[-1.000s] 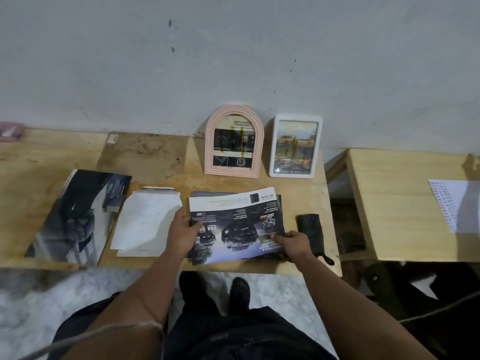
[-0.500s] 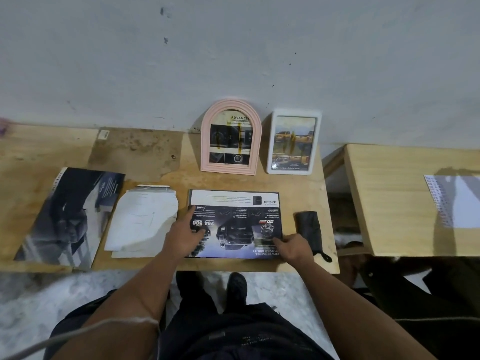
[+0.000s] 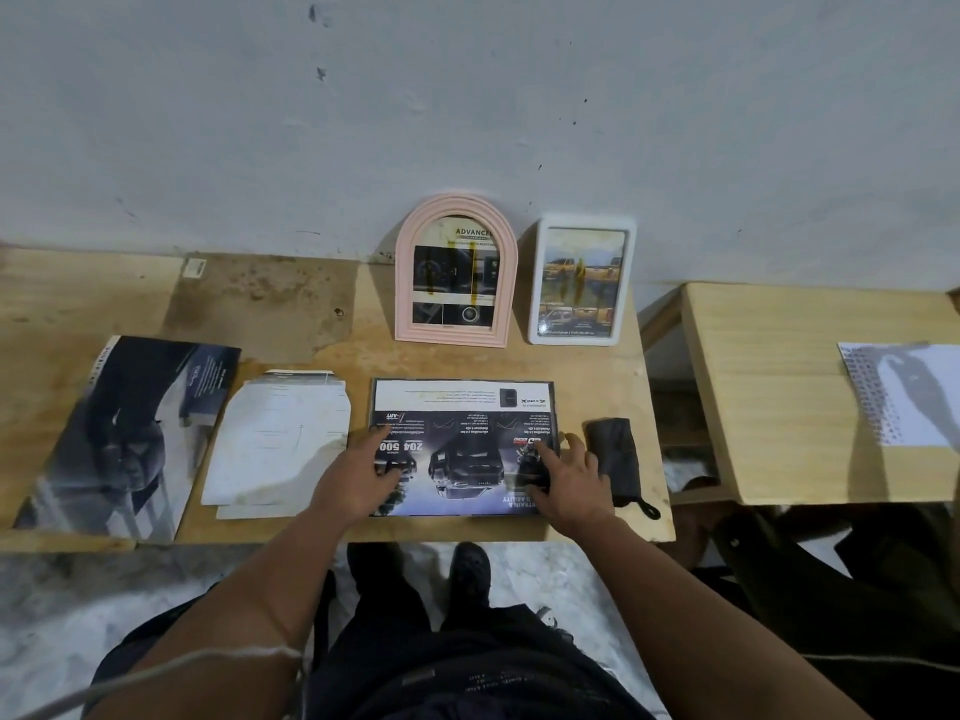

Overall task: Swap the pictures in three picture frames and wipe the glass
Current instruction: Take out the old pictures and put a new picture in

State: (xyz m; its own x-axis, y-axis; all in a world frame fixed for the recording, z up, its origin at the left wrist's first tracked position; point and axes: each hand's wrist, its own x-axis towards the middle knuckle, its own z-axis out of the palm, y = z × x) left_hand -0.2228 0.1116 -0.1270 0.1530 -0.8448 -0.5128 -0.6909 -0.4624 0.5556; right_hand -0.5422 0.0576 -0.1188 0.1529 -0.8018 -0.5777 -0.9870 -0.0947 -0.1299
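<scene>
Hands: left hand (image 3: 358,478) and right hand (image 3: 569,478) are pressing flat, fingers spread, gripping nothing.
Print: car brochure sheet (image 3: 462,439) is lying under both palms, seemingly seated in a dark flat frame (image 3: 554,402); probably thin, floppy, crease-prone, best lifted by its edges.
Frames: pink arched frame (image 3: 456,272) and white frame (image 3: 581,283) are leaning on the wall beyond, likely fragile.
Cloth: dark cloth (image 3: 615,459) is lying just beside the right hand.

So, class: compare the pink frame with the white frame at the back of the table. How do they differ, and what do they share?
The pink frame has an arched top; the white frame is rectangular. The pink frame holds a dark printed page, the white frame a yellowish outdoor scene. Both stand upright against the wall, side by side, with a picture inside.
</scene>
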